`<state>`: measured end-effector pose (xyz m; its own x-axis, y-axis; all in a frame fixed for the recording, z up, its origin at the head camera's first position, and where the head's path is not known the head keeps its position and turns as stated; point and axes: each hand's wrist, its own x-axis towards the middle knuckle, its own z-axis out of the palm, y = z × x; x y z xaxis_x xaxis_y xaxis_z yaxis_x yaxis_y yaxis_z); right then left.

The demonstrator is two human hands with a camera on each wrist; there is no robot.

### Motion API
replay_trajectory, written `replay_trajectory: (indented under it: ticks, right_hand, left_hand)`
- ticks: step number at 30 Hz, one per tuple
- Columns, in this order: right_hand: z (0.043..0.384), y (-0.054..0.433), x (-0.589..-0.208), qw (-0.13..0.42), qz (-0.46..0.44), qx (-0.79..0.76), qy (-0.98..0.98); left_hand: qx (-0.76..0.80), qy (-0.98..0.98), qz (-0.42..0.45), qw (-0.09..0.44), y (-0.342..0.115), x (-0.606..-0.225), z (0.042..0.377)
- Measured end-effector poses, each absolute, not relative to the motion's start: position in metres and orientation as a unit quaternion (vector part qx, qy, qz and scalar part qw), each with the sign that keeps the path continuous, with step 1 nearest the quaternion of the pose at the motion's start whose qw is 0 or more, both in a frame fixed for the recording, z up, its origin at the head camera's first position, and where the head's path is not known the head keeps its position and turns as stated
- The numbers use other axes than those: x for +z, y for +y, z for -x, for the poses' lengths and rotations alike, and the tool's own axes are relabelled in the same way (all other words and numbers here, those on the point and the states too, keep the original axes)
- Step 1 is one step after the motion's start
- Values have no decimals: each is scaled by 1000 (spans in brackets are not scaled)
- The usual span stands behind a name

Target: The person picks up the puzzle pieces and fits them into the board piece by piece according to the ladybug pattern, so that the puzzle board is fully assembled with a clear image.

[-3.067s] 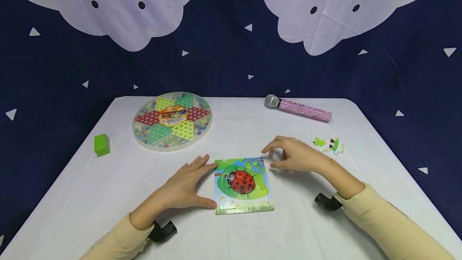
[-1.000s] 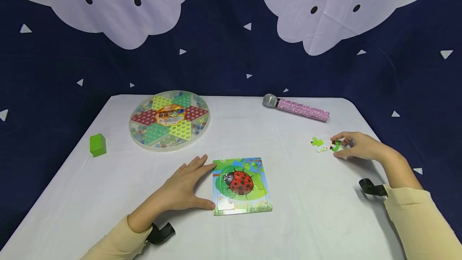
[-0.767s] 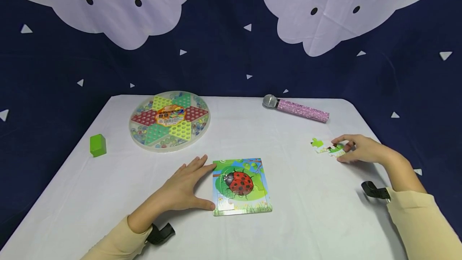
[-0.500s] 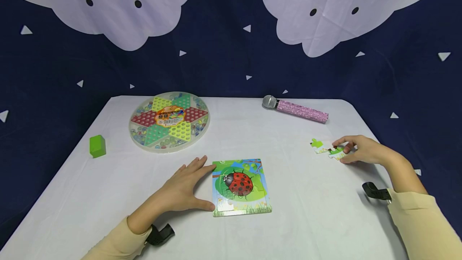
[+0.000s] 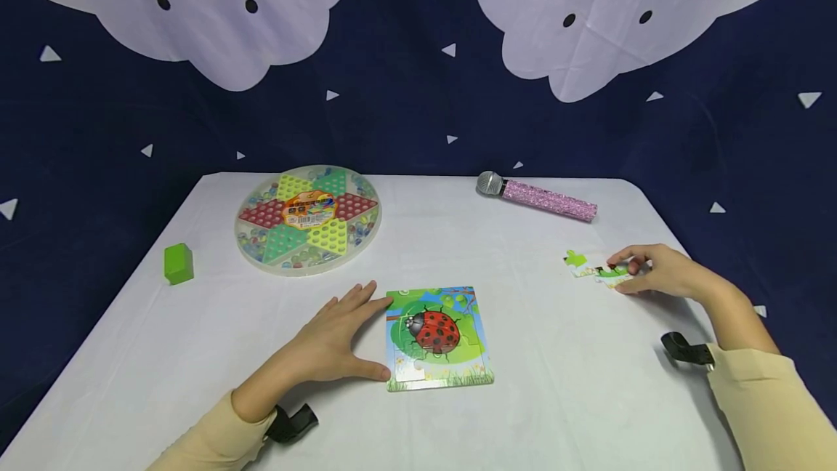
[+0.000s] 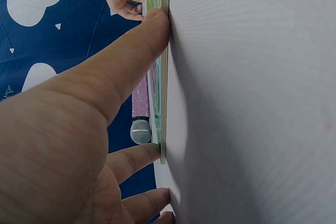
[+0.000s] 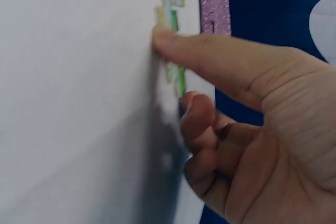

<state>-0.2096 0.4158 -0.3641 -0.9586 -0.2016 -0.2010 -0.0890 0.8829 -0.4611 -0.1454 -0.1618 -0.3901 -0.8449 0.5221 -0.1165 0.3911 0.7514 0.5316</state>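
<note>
A square ladybug puzzle board (image 5: pixel 438 333) lies at the middle front of the table. My left hand (image 5: pixel 330 336), fingers straight and spread, rests at its left side. The thumb touches the lower left corner and the forefinger the upper left one; in the left wrist view the thumb (image 6: pixel 126 51) presses on the board's edge. Far to the right, my right hand (image 5: pixel 660 271) pinches a green and white puzzle piece (image 5: pixel 609 276) at its edges with thumb and forefinger, low at the tabletop. Its other fingers curl under. A second puzzle piece (image 5: pixel 575 262) lies just left of it.
At the back left is a round Chinese checkers set (image 5: pixel 310 220) with marbles. A green block (image 5: pixel 178 264) stands near the left edge. Behind the puzzle pieces lies a pink glitter microphone (image 5: pixel 539 197). A dark blue cloth with clouds hangs behind the white table (image 5: pixel 523 398).
My right hand has left the board's right side and gone right to the loose pieces. The piece at its fingers has turned and shifted slightly. My left hand stays at the board.
</note>
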Motion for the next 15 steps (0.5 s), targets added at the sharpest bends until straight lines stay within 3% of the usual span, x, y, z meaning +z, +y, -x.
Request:
replay_trajectory:
  ticks: [15]
  right_hand:
    - [203,421,-380,76,42,-258,962]
  left_hand:
    - [248,928,-248,128,-161,-390,146]
